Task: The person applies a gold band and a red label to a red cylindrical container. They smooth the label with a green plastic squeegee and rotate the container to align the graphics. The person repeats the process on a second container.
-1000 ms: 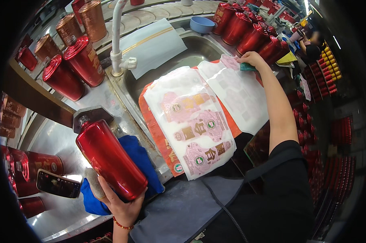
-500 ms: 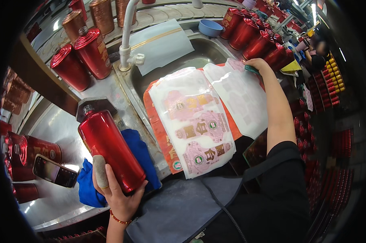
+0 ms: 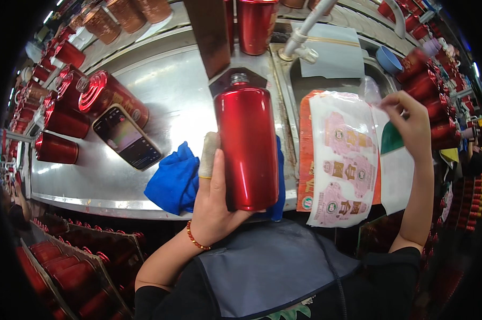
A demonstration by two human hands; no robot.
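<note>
My left hand (image 3: 214,197) grips a glossy red bottle (image 3: 246,146) from below, holding it upright over the steel counter's front edge, its small silver neck pointing away. A pale fingertip cover sits on my thumb. My right hand (image 3: 411,120) pinches the far corner of a white backing sheet (image 3: 398,176) beside a sheet of pink and gold labels (image 3: 342,160) that lies across the sink's front rim. A blue cloth (image 3: 174,178) lies bunched under and beside the bottle.
A phone (image 3: 126,136) lies face up on the steel counter (image 3: 91,181). Several red bottles stand at the left (image 3: 59,149) and far right (image 3: 438,106). A white faucet (image 3: 305,37) rises over the sink, with a blue bowl (image 3: 390,58) behind. Crates of red bottles sit below the counter (image 3: 70,266).
The view has swung left. My left hand has brought the red bottle from the lower left up to the centre. My right hand has pulled back from the sink toward the sheets' far corner.
</note>
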